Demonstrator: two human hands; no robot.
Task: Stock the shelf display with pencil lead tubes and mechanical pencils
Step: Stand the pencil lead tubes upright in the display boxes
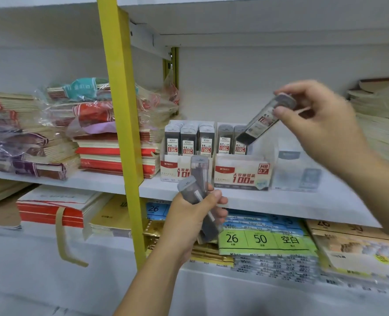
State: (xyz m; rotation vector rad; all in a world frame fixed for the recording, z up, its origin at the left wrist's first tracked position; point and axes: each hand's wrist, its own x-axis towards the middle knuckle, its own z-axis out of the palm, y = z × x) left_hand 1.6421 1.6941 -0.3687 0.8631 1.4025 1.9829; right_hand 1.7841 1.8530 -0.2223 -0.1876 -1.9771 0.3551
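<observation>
1. A white shelf point(303, 202), with a yellow upright point(122, 133) crossing its front.
2. Mid-shelf stand two display boxes side by side. The 0.5 box point(169, 172) is packed with upright lead tubes point(187, 142). The 0.7 box point(241, 176) holds tubes only at its left side.
3. A clear box point(296, 174) sits just to their right.
4. Wrapped notebook stacks point(29, 144) fill the left end.
5. A pale paper stack point(383, 133) sits at the right end.

The lead tube point(264, 120) is clear, glossy plastic with a paper label. The yellow post point(120, 110) looks like painted metal. Crinkled shiny film point(45, 110) wraps the notebooks point(59, 91).
</observation>
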